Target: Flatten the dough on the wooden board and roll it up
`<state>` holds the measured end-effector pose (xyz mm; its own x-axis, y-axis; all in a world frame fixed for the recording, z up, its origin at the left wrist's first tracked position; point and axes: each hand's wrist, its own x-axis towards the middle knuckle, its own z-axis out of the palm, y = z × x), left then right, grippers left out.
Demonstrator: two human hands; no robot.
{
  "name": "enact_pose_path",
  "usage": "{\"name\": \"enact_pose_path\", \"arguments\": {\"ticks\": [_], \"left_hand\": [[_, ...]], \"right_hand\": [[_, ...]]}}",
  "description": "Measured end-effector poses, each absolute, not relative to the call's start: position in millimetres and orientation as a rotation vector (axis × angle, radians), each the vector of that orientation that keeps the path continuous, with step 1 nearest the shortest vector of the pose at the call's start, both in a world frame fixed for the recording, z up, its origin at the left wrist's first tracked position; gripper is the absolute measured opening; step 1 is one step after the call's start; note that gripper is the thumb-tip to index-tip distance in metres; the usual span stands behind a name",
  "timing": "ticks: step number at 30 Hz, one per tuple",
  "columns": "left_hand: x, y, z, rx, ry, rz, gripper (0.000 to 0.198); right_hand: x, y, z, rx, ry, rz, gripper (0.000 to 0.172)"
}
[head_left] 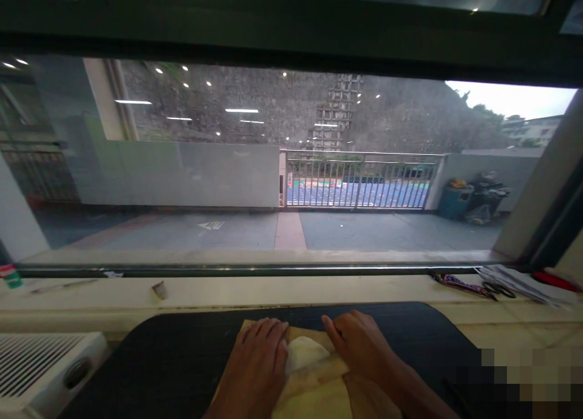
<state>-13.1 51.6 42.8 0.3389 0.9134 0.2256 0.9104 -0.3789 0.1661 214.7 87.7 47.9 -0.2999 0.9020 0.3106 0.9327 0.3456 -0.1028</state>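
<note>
A rolling pin [319,372] lies slantwise across a flat sheet of pale dough [310,402], which shows on both its near and far sides. My left hand [264,358] is closed over the pin's left end, fingers bent and pressed together. At the other end my right hand [362,340] is wrapped round the pin, its thumb pointing toward the window. Both pin ends are hidden under my hands. Beneath the dough is a tan board [312,332], whose far edge shows between my hands. The board rests on a black table [182,352].
A windowsill [273,290] runs behind the table, below a wide window. Scissors [498,290], a Snickers wrapper [462,283] and papers [523,284] lie at its right. A small scrap [159,290] and a red-capped container [10,276] are leftward. A white vented unit [45,370] stands beside the table.
</note>
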Motion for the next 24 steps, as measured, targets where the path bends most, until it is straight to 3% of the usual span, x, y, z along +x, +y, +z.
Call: {"name": "enact_pose_path", "arguments": {"ticks": [6,14,19,24], "left_hand": [[-19.2,55.6,46.9,2.379,1.759,0.558,0.041],[-14.9,55.6,49.4,2.377,1.752,0.566,0.041],[-17.5,58.3,55.0,2.284,1.809,0.706,0.040],[-20.0,53.3,47.5,2.271,1.820,0.656,0.043]], "right_hand": [[211.3,74.2,61.3,-1.626,-2.299,-0.129,0.063],[212.3,90.9,38.5,-1.651,-2.295,-0.070,0.059],[204.3,108.9,66.5,-1.569,-2.384,-0.126,0.055],[203.4,97.3,80.7,-1.558,-2.367,-0.168,0.063]]}}
